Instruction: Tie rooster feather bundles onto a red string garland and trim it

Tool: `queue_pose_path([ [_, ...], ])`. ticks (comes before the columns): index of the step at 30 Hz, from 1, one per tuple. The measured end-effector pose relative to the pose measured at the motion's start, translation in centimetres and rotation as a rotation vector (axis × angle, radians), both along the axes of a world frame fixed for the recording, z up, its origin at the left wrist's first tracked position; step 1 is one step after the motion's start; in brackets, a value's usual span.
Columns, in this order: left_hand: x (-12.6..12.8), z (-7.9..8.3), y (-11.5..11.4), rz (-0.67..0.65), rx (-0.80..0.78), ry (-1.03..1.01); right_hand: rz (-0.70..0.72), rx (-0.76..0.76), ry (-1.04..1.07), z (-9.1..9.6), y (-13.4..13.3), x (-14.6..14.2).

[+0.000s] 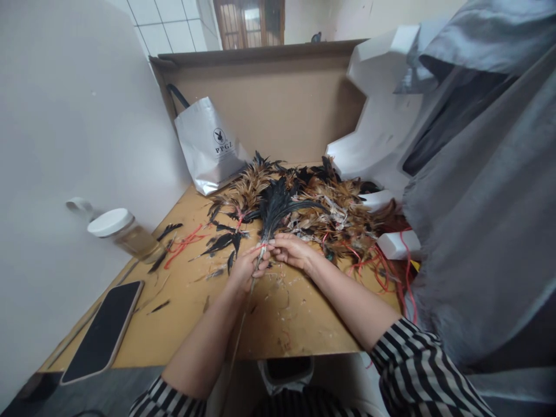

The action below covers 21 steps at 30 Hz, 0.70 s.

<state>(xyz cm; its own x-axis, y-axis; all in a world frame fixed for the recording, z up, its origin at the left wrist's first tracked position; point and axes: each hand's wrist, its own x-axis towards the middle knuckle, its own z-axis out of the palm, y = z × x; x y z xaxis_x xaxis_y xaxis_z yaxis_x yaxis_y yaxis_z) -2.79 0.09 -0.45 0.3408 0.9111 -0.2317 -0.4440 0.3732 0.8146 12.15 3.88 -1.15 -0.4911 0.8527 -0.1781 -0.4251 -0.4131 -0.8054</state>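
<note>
My left hand [248, 267] is closed around a thin stick [240, 324] and the quill ends of a bunch of black feathers [274, 211]. The stick runs down from my fist past the table's front edge, and the feathers fan out above it. Red string [263, 247] crosses the quills just over my left fingers. With bent fingers, my right hand [293, 251] pinches at this spot from the right, on what looks like the string. Its fingertips are too small to make out fully. Loose black feathers [220, 244] lie left of my hands.
Brown and black feathers [343, 214] are heaped behind my hands. Red cords [185, 244] lie left, more at right. A lidded jar [130, 234], a phone [104, 330] and a silver bag [208, 145] stand or lie leftward. Grey cloth [482, 191] hangs at right.
</note>
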Motion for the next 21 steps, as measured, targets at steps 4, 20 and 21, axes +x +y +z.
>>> queue_pose_path([
  [4, 0.21, 0.31, -0.13, 0.004, -0.016, 0.01, -0.006, 0.014, 0.006, -0.34, 0.16, -0.13],
  [20, -0.21, 0.68, 0.13, -0.094, -0.161, -0.147, 0.015, 0.054, 0.021, 0.06, -0.17, -0.35],
  [21, -0.28, 0.75, 0.16, -0.119, -0.191, -0.177, 0.013, 0.046, 0.02, 0.07, -0.17, -0.31],
])
